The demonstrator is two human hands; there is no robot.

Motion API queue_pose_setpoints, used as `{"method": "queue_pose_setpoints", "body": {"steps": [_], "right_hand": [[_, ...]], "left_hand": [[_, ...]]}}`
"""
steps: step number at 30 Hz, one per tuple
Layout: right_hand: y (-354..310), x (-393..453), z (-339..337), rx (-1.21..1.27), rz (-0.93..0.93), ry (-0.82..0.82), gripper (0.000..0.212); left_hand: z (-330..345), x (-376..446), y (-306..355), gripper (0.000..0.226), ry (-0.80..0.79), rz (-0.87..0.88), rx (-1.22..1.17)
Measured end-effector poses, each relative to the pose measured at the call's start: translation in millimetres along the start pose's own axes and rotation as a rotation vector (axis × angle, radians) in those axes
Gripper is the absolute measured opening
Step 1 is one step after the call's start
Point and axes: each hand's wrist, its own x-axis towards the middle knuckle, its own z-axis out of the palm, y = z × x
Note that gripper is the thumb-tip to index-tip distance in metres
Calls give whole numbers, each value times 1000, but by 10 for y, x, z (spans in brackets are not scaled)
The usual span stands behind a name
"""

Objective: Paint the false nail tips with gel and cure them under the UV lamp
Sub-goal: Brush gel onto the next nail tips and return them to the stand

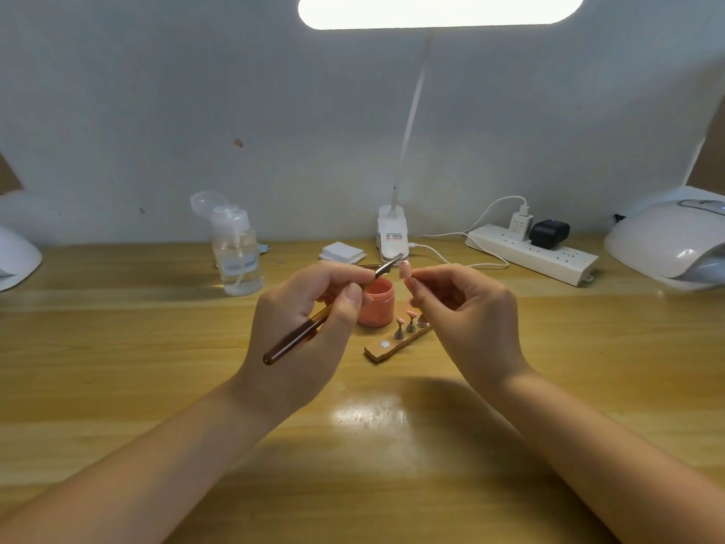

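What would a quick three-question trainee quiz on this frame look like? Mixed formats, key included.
1. True or false: the left hand holds the brush.
2. Which stands nearer the person: (a) pink jar, (b) wooden holder strip, (c) power strip?
3. Fill in: the right hand pinches a pink ____ near the brush tip.

Key: 1 true; 2 b; 3 nail tip.
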Motion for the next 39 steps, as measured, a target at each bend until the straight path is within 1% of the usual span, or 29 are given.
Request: {"method": "queue_pose_setpoints", "body": {"steps": [3,5,8,11,13,15,20,24,27,31,35,39], "right_hand": [[2,-3,5,-8,-14,-3,13],[5,-1,5,-9,-23,2,12],[8,8,4,-19,-47,11,13],[20,10,-4,-26,-66,7,13],[24,10,-5,-38,-77,2,14],[23,12,-3,-45,-79,3,13],[26,25,-5,-45,-68,12,13],[21,17,-12,-59,-66,12,13],[11,16,-4,-38,-51,12,13],[-10,17,8,-1,-30,10,10],[-15,18,2,46,28,-3,7],[-20,23,9,87,65,-8,8]], "left_hand": [[13,-12,-2,26,-22,0,28],[12,-22,-9,26,-3,-9,36],[11,-13,-15,20,18,-31,24],[18,-9,-3,26,-2,-29,33],[17,-17,6,30,23,-27,32],[15,-21,10,29,47,-19,15],[35,-31,13,31,-6,8,31],[25,-46,26,24,-15,27,-40],[31,-37,42,24,12,34,-38],[63,-33,44,16,4,-21,-29],[51,-52,44,21,-34,-41,-119],[37,-38,36,23,13,-62,-157]]}}
